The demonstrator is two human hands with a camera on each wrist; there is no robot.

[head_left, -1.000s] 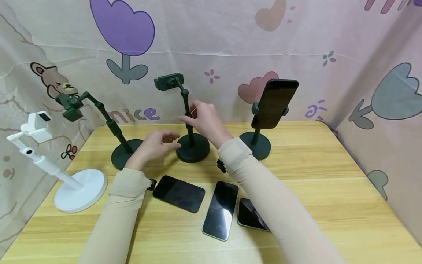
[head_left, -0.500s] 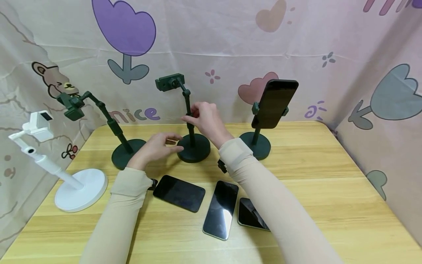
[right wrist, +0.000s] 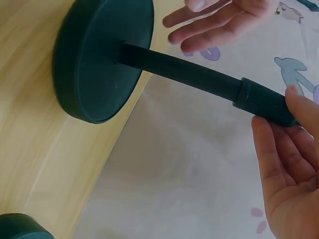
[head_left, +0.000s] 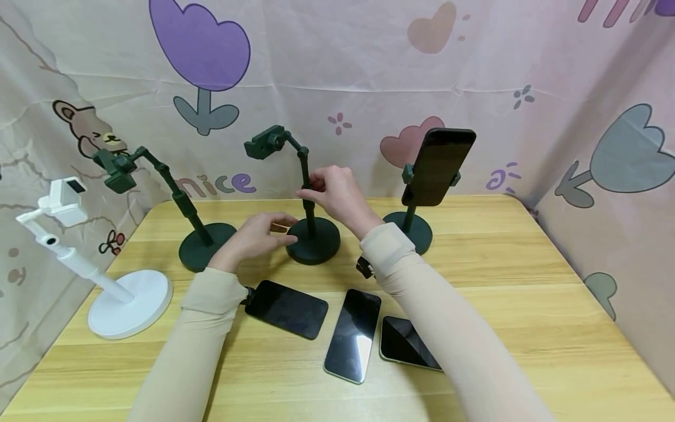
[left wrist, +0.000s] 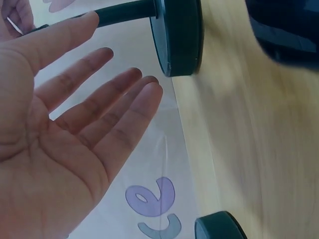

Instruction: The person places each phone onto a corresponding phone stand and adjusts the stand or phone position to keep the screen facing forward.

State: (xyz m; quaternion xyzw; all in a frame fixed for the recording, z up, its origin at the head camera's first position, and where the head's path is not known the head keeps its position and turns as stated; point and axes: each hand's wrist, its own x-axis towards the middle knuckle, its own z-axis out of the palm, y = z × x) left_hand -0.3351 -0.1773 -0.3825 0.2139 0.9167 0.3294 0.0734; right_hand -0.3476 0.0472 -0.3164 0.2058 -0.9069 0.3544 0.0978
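Observation:
A dark green phone stand (head_left: 314, 251) with a round base stands in the middle of the table, its clamp head (head_left: 263, 142) pointing to the left. My right hand (head_left: 340, 196) pinches the ribbed collar (right wrist: 263, 102) on its pole between thumb and fingers. Beside the base, on its left, is my left hand (head_left: 253, 237), fingers loosely extended and holding nothing. In the left wrist view the left fingers (left wrist: 129, 117) are spread apart, with the stand's base beyond them.
Left stand a second green phone stand (head_left: 203, 249) and a white one (head_left: 129, 305). On the right, another green stand (head_left: 416, 234) carries a phone (head_left: 440, 167). Three phones lie in front: one on the left (head_left: 287, 309), one in the middle (head_left: 352, 337), one partly under the right sleeve (head_left: 403, 340).
The middle stand has shifted slightly right and nearer, and its clamp head has turned and dropped a little. Both hands have moved slightly right with it.

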